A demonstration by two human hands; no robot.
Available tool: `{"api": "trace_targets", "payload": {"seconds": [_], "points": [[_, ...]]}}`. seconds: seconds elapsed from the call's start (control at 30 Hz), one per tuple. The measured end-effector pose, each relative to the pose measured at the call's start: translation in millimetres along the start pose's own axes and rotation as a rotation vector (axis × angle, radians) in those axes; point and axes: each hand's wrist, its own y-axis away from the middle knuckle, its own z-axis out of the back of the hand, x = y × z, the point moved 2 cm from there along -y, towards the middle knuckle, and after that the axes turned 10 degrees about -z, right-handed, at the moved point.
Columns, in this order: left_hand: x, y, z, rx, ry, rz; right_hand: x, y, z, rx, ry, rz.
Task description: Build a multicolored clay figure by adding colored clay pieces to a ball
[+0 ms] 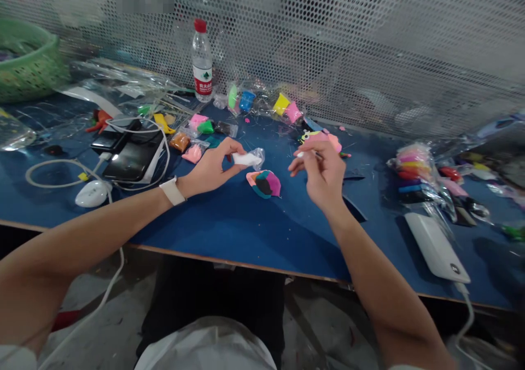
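Note:
Between thumb and fingers, my left hand [209,168] grips a clear packet of white modelling clay [245,159] just above the table. My right hand [325,174] is closed in a pinch, with a small white bit of clay [301,155] at its fingertips. Below and between the hands lies a flat clay piece [264,184] in teal, black, purple and peach, touched by neither hand. Behind my right hand, and partly covered by it, is a pink and yellow clay figure [315,136] with an eye.
Clay packets [180,142] lie left of centre and a bundle of coloured clay [414,173] at right. A water bottle [202,63] stands by the perforated metal screen [348,47]. Phones [133,156] with cables, a white power bank [437,247] and a green basket [30,66] flank the work area.

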Motion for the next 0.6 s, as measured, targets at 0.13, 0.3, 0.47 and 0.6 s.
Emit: {"api": "trace_targets", "payload": {"seconds": [0.13,0.3,0.47,0.6], "points": [[-11.1,1.0,-3.6,0.039,0.018,-0.044,12.0,18.7,-19.5,0.216,0.013,-0.028],[-21.1,2.4,-4.8,0.078,0.041,-0.047,25.1,31.8,-29.0,0.279,0.128,0.025],[-23.8,2.4,-6.5,0.107,0.049,-0.049,20.1,30.4,-29.2,0.225,0.341,0.176],[-27.5,2.1,-7.6,0.155,0.085,-0.061,12.4,30.7,-30.2,0.251,0.37,0.227]]}}
